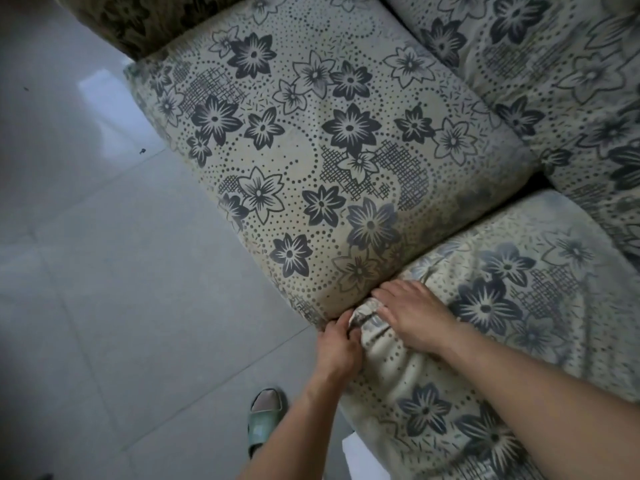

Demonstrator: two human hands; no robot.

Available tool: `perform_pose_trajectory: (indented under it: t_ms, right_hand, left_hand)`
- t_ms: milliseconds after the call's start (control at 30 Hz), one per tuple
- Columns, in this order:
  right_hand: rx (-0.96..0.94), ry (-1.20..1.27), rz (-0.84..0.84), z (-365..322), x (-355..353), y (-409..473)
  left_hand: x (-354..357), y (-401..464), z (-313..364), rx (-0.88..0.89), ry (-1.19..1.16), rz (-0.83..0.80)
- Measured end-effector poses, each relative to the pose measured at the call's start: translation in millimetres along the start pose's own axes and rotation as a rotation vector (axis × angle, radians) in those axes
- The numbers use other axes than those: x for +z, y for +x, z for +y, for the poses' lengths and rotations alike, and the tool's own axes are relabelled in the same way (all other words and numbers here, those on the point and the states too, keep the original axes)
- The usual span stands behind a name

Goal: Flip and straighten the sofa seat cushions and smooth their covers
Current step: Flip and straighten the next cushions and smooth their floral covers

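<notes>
Far cushion (329,161): cream cover, printed w/ dark grey-navy flowers, outlined pale flowers, dotted swirls & crosshatch patches. Same print is seen on near cushion (485,323), cream ground showing plainer at its bunched corner by the hands. Back cushions (571,81): same floral print, looking greyer in shade. Armrest (138,19): olive-brown fabric w/ darker floral pattern. Floor (104,254): pale grey glossy tiles, thin lighter grout lines, a few dark specks. Slipper (265,424): pale green, w/ a grey sock shown inside.
</notes>
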State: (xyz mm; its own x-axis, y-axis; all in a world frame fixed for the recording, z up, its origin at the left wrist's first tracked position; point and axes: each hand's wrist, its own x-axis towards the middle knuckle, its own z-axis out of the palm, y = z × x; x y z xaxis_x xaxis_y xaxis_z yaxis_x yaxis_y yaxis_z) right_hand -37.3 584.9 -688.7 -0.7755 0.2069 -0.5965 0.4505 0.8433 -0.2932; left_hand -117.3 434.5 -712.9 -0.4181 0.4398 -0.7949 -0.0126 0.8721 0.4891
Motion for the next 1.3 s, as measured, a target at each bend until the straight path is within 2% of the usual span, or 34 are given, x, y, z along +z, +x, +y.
perform_pose_trajectory:
  t_ms: [67,133,167,233,333,400,467,533,667,867,933,1100,1200,1300]
  right_hand:
    - [-0.01,0.082,0.095,6.5,3.7,-16.9]
    - [0.114,0.053,0.217,17.1,2.2,-41.6]
    - [0.237,0.059,0.22,28.0,0.0,-54.9]
    - [0.508,0.127,0.173,57.6,-0.1,-80.0]
    - [0.746,0.3,0.199,102.9,-5.0,-108.5]
    - [0.848,0.473,0.218,127.7,-9.6,-118.7]
    - [0.922,0.635,0.246,155.8,-11.7,-121.1]
    - [0.911,0.664,0.248,185.7,-14.6,-114.7]
    - [0.833,0.597,0.054,220.2,-12.4,-91.0]
    - [0.824,0.537,-0.086,241.7,-9.9,-63.5]
    - [0.834,0.543,-0.019,230.9,-11.0,-66.1]
    - [0.817,0.482,0.317,166.1,17.2,-103.3]
    - [0.83,0.437,0.331,139.0,61.8,-159.8]
    - [0.97,0.535,0.358,123.2,115.1,-229.0]
  left_hand:
    - [0.3,-11.9,12.3,-0.04,0.124,0.044]
    - [9.1,-29.2,33.6,-0.05,0.224,0.104]
    - [18.2,-38.7,45.5,0.008,0.268,0.113]
    - [47.2,-51.1,64.2,0.234,0.417,0.072]
    - [81.4,-46.9,89.0,0.5,0.729,0.06]
    - [95.1,-37.4,102.6,0.558,0.823,0.024]
    - [101.8,-27.2,117.0,0.509,0.858,-0.063]
    - [102.7,-18.8,128.2,0.497,0.908,-0.059]
    - [110.6,-5.7,132.5,0.474,0.948,-0.073]
    - [117.8,14.5,138.7,0.427,0.923,-0.139]
    - [116.8,11.4,138.7,0.409,0.949,-0.139]
    - [120.2,-13.0,139.0,0.439,1.014,-0.056]
    - [138.5,-40.7,123.6,0.626,0.994,0.009]
    - [164.9,-70.4,103.2,0.761,1.024,-0.011]
